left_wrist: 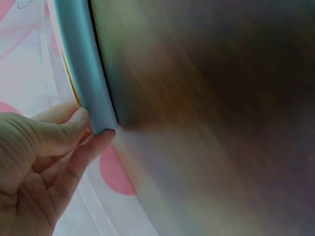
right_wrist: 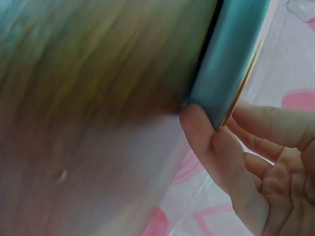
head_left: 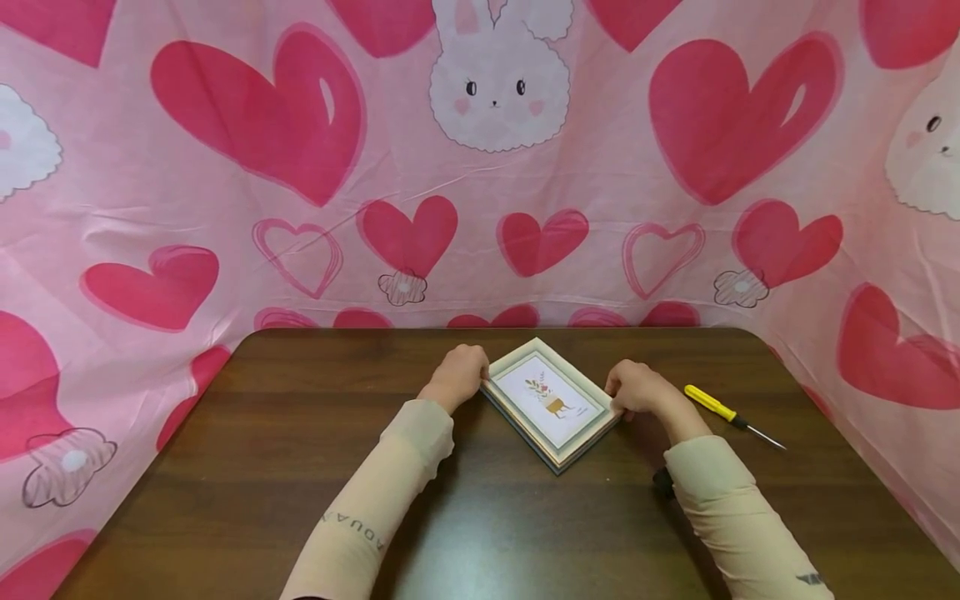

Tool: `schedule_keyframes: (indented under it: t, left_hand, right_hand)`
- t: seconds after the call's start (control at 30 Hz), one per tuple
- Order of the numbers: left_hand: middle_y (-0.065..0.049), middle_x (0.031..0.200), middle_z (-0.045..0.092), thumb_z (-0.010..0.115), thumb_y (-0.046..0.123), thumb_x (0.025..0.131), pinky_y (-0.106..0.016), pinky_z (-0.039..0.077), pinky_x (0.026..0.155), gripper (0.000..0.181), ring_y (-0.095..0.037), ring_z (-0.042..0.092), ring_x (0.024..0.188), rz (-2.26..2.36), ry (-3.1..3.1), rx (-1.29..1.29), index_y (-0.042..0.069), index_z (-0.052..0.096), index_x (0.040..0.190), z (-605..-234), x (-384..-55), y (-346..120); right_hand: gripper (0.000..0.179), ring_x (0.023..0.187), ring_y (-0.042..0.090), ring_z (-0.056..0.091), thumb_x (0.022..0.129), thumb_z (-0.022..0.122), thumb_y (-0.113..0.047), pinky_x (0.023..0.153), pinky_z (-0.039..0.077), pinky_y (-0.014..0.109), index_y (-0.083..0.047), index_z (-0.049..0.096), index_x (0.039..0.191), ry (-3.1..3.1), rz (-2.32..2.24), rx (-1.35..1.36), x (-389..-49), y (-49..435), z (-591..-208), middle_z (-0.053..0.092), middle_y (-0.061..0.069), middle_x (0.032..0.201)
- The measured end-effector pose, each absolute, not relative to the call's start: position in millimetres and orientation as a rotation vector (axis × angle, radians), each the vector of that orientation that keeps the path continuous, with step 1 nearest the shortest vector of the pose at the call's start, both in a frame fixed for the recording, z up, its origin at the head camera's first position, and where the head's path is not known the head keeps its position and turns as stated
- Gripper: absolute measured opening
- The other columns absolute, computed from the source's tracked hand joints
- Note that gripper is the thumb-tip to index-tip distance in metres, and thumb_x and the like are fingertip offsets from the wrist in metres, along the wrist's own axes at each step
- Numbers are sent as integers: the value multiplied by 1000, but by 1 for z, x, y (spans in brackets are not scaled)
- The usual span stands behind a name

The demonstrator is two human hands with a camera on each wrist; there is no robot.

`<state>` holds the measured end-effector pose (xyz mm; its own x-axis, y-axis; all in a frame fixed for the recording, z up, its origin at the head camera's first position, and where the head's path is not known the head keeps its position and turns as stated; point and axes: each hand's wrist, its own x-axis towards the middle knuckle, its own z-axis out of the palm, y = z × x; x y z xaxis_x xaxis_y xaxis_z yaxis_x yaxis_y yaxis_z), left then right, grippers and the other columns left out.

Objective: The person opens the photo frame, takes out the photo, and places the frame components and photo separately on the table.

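As the head view is taken first, a picture frame [head_left: 553, 404] is seen at the far half of the wooden table [head_left: 315, 442], print side up and turned cornerwise, with one corner pointed at the person. And it is held at both sides here: the left corner is gripped by the left hand [head_left: 457, 373], the right corner by the right hand [head_left: 643, 390]. Opposite corners are presumably used so that the weight is shared and the tilt is controlled, while the print is left uncovered. Off to the right, just beyond the right hand, a yellow-handled screwdriver [head_left: 712, 406] is laid on the table, apart from the frame; by that placing, it is probably meant to be out of the way yet within reach. At the back, a pink heart-patterned cloth [head_left: 472, 183] is hung. Over to the left wrist view, where the blue-green side of the frame is pinched close to its corner: the thumb [left_wrist: 78, 119] is set on one side and a finger [left_wrist: 101, 142] is tucked against the corner's end, perhaps as a stop against slipping. And in the right wrist view a similar pinch is shown, a fingertip [right_wrist: 193, 118] being placed at the corner's end. The wood is badly blurred in this view, so whether the frame is lifted or rested cannot be told.
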<state>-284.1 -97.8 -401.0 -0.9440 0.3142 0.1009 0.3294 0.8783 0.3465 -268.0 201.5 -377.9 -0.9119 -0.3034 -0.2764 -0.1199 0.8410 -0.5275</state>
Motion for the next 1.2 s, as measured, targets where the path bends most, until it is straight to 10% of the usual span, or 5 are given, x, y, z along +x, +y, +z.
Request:
schedule_keyframes:
  t: [0.7,0.97,1.2]
  left_hand:
    - [-6,86,73,60,-10,87,-37,55,80,25,-20,62,79,-595,-2913,-698,8,75,78,-404,-289,-120]
    - [-5,88,73,58,-11,88,-35,55,80,27,-19,62,80,-579,-2926,-703,9,75,80,-405,-290,-121]
    - [-6,90,74,58,-11,88,-36,55,81,27,-19,63,81,-570,-2917,-717,8,76,83,-405,-290,-120]
  right_hand:
    - [11,52,21,67,88,69,1,58,59,35,4,68,99,2523,-854,-321,-231,178,-377,63,13,74]
    - [40,49,21,67,88,69,2,55,58,34,14,58,124,2433,-834,-322,-223,165,-376,65,14,70]
    - [25,48,24,67,87,70,3,55,58,35,7,63,111,2387,-838,-333,-214,155,-374,66,13,61]
